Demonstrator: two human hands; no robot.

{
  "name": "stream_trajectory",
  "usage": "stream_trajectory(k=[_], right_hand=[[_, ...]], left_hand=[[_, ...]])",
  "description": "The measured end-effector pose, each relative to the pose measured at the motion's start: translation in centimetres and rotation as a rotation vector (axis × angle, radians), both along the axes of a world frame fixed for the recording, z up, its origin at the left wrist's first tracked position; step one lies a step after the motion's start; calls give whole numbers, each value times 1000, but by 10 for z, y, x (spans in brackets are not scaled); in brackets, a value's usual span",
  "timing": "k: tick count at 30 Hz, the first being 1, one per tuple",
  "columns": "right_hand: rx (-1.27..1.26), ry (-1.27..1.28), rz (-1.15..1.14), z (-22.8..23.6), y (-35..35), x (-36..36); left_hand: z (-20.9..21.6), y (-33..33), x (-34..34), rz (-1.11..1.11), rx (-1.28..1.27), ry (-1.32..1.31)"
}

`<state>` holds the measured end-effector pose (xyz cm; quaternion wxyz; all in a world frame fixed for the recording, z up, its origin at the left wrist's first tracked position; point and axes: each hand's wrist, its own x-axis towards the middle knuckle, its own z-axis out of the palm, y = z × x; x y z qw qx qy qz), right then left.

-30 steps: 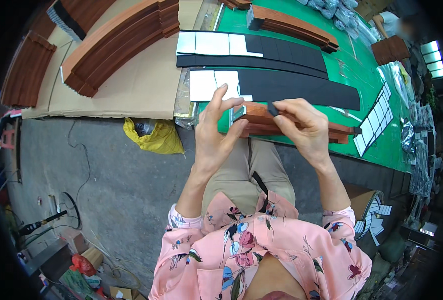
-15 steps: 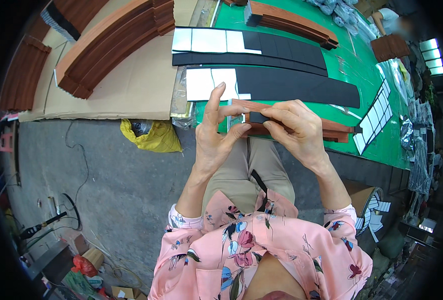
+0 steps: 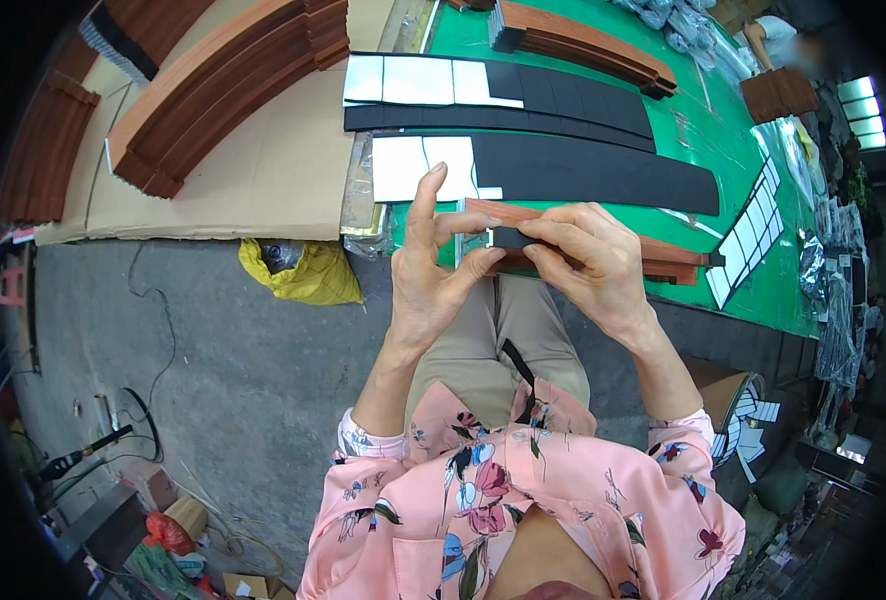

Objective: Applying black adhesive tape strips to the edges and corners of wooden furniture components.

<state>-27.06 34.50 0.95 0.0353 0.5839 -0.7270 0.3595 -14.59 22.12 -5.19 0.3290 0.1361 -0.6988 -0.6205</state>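
Observation:
A small black pad (image 3: 508,238) lies against the end of a reddish-brown wood-look moulding (image 3: 671,262) at the table's near edge. My right hand (image 3: 595,258) is closed, pinching the pad between thumb and fingertips. My left hand (image 3: 425,265) grips the moulding's left end between thumb and one finger, beside the pad, while another finger points up. A thin pale edge shows between the left fingertips. Just beyond lie long black strips (image 3: 593,170), their left parts covered with white pieces (image 3: 423,170). Much of the moulding is hidden behind my hands.
Stacked curved mouldings (image 3: 218,95) stand on cardboard (image 3: 253,190) at left; another moulding stack (image 3: 583,45) sits at the far side of the green table (image 3: 688,135). A sheet of white pieces (image 3: 748,235) lies at right. A yellow bag (image 3: 308,275) rests on the floor. A person (image 3: 773,45) works far right.
The black pad has shifted slightly left, covering the brown patch that showed beside it. My right fingers have moved a little left with it; the left hand stays almost in place.

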Motion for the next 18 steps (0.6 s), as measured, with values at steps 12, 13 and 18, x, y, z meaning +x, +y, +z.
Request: stream_trajectory(k=[12,13,18], right_hand=[[38,-21,19,3,0,0],[56,-15,20,3,0,-1],[53,-1,55,4,0,-2]], left_hand=[[0,1,-1,24,57,-9],[-1,2,-1,21,60,-10],[-1,2,0,2,128,-18]])
